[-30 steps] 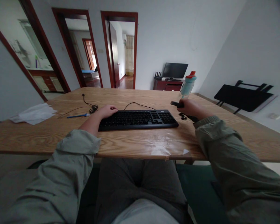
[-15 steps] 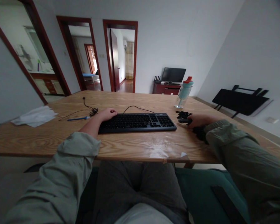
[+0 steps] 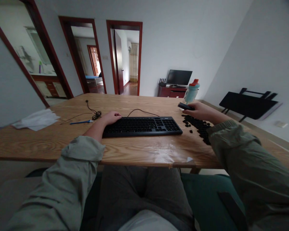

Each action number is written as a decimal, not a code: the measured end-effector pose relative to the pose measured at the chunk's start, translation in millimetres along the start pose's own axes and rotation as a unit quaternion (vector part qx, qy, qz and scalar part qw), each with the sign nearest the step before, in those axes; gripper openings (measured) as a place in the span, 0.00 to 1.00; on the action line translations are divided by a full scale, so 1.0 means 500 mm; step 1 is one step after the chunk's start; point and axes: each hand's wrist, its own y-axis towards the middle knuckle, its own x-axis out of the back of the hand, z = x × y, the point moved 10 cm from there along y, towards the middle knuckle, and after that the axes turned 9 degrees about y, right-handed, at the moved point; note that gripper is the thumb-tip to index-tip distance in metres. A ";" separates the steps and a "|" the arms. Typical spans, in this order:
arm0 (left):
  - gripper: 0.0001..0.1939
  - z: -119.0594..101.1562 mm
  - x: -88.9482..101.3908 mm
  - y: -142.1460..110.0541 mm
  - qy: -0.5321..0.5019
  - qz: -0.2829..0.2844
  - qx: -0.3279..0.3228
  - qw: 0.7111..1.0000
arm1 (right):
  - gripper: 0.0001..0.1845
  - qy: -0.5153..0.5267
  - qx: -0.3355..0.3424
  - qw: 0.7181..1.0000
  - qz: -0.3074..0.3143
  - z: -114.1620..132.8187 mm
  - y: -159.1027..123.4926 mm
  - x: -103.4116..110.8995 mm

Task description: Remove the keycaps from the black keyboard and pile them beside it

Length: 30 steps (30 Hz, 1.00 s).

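Note:
A black keyboard point(image 3: 142, 125) lies in the middle of the wooden table point(image 3: 135, 150). My left hand point(image 3: 111, 117) rests curled at the keyboard's left end, gripping its corner. My right hand point(image 3: 199, 111) is raised just right of the keyboard, pinching a long black keycap point(image 3: 185, 106) between its fingers. Below it, a scatter of loose black keycaps point(image 3: 197, 125) lies on the table, partly hidden by my right sleeve.
A teal water bottle with a red lid point(image 3: 191, 90) stands behind my right hand. A blue pen point(image 3: 80, 122), a coiled thin cable point(image 3: 95, 113) and white paper point(image 3: 36, 119) lie at the left. A folded black table point(image 3: 248, 103) leans on the right wall.
My right hand dropped to the pile of keycaps half a second ago, then rose again holding a long black keycap. The left hand stayed put.

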 end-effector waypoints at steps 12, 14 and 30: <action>0.20 0.012 -0.012 0.010 -0.067 -0.001 0.011 0.998 | 0.15 0.580 0.046 0.804 -0.125 0.149 0.101 -0.141; 0.20 0.006 -0.012 0.010 -0.054 0.001 0.002 0.999 | 0.13 0.621 0.046 0.771 -0.137 0.144 0.115 -0.159; 0.22 -0.004 -0.011 0.004 -0.013 -0.018 0.006 1.000 | 0.07 0.778 -0.091 0.594 -0.185 0.114 0.138 -0.277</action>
